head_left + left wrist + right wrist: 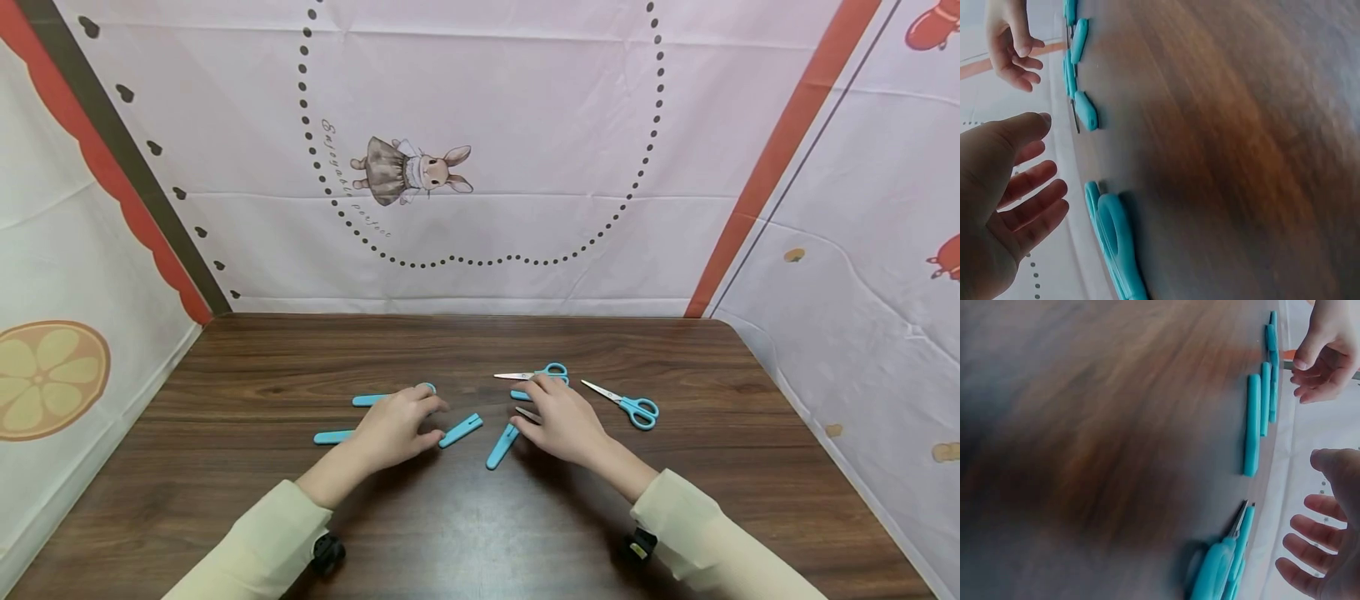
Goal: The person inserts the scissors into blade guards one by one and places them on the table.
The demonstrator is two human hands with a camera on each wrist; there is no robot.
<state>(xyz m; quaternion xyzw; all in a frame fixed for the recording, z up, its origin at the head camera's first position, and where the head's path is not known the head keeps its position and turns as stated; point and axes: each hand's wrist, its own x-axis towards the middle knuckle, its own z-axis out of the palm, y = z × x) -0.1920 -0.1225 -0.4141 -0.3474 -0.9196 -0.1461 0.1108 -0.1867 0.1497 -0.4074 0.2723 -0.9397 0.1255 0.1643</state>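
My left hand (401, 427) hovers over the left group of blue items, fingers relaxed and apart; in the left wrist view the same hand (1019, 200) holds nothing, beside blue scissor handles (1116, 244). Partly under it are two blue pieces, an upper one (369, 401) and a lower one (332, 437). My right hand (564, 423) is above scissors whose blade tip (527, 413) shows; in the right wrist view this hand (1329, 531) is empty, fingers spread, near scissors (1216, 565). Between the hands lie two blue sheaths, one (461, 431) by the left thumb, another (502, 447) below the right.
Uncovered scissors (630, 407) lie right of the right hand. Another pair (551, 372) lies just behind it, with a blue piece (519, 394) beside. The brown wooden table (465, 533) meets a patterned cloth (510, 167) at its back edge; cloth also hangs at both sides.
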